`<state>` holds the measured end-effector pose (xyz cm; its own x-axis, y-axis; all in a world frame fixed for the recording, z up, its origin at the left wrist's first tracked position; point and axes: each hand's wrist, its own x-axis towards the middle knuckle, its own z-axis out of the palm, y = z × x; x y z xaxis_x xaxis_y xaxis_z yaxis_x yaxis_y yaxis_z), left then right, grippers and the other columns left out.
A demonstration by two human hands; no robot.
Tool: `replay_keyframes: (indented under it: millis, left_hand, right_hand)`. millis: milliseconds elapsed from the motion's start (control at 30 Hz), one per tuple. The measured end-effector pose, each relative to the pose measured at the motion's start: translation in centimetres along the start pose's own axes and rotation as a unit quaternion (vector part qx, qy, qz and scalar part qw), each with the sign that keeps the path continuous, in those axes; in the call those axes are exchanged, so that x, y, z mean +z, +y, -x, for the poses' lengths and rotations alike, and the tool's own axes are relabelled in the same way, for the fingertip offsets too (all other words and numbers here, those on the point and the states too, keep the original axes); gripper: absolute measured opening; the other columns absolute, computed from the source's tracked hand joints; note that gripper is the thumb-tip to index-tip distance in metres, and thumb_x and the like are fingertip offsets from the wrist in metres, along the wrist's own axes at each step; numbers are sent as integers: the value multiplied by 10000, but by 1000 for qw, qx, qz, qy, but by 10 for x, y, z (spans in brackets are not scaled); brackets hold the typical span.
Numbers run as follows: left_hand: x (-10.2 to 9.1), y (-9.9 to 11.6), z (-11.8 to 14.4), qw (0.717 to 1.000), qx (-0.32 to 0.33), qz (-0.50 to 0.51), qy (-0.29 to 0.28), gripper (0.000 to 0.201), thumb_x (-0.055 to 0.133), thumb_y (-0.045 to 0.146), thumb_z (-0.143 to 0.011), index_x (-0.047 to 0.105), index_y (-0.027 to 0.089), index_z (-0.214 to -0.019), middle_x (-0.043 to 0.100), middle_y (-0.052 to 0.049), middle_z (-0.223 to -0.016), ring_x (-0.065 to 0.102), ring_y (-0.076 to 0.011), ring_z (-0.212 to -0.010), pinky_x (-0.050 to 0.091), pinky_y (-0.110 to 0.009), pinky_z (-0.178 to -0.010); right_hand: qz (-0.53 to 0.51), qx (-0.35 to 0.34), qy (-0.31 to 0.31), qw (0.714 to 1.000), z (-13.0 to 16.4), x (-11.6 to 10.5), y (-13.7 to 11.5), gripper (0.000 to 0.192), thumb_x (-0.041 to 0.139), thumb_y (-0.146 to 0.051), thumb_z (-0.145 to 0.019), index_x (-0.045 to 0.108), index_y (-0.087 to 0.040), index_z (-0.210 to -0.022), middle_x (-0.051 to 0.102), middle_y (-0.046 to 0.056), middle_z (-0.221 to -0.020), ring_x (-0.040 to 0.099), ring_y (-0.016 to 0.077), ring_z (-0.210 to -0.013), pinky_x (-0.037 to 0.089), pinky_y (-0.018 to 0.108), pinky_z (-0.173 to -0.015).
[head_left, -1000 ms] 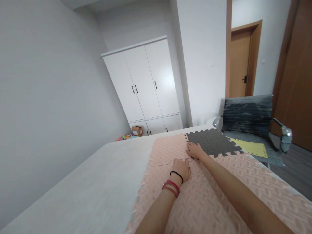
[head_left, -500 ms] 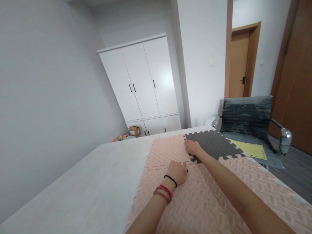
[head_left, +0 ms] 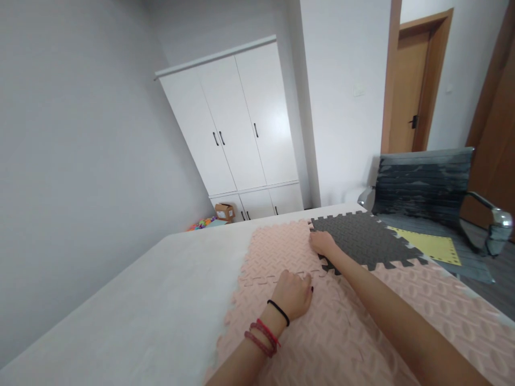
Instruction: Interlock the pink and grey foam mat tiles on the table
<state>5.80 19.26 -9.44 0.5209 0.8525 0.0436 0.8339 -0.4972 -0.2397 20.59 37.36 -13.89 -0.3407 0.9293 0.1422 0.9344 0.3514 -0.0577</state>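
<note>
The left hand (head_left: 295, 294), loosely curled, presses the pink interlocking foam mats (head_left: 281, 252) on the white table (head_left: 153, 300). The right hand (head_left: 322, 243), flat, seats the dark grey foam mat (head_left: 362, 238) at the far edge, locking the teeth.

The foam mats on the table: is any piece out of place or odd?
One piece stands out: a dark grey mat sits among the pink mats, at the far corner by the right hand. A yellow mat lies apart on the chair. The left hand presses a pink seam.

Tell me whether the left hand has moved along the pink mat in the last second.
Yes. The left hand slid back toward the person, away from the grey mat.
</note>
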Motion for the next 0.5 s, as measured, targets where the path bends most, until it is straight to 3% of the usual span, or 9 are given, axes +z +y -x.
replay_keyframes:
  millis: [200, 400, 500]
  left_hand:
    - [-2, 2, 2, 1000, 0, 6, 8, 319, 336, 339, -882, 549, 168, -1046, 675, -121, -822, 644, -263, -764, 441, -394, -678]
    - [-4, 5, 4, 1000, -1, -1, 12, 325, 348, 322, -878, 564, 144, -1045, 678, -132, -806, 650, -262, -756, 448, -394, -680]
    - [-4, 4, 2, 1000, 4, -5, 11, 331, 328, 316, -884, 582, 143, -1008, 677, -132, -783, 652, -259, -744, 446, -388, -667]
  right_hand:
    - [-14, -17, 7, 1000, 10, -2, 3, 427, 263, -307, -939, 571, -135, -1180, 572, 172, -1259, 495, 246, -1198, 383, 424, -954]
    - [-23, -1, -32, 999, -6, -15, 2, 394, 350, -348, -906, 632, -145, -1091, 635, 174, -1149, 587, 267, -1070, 423, 441, -891]
    - [-26, 1, -8, 1000, -15, -13, -6, 434, 352, -322, -900, 534, -130, -1244, 518, 191, -1319, 466, 258, -1232, 361, 440, -979]
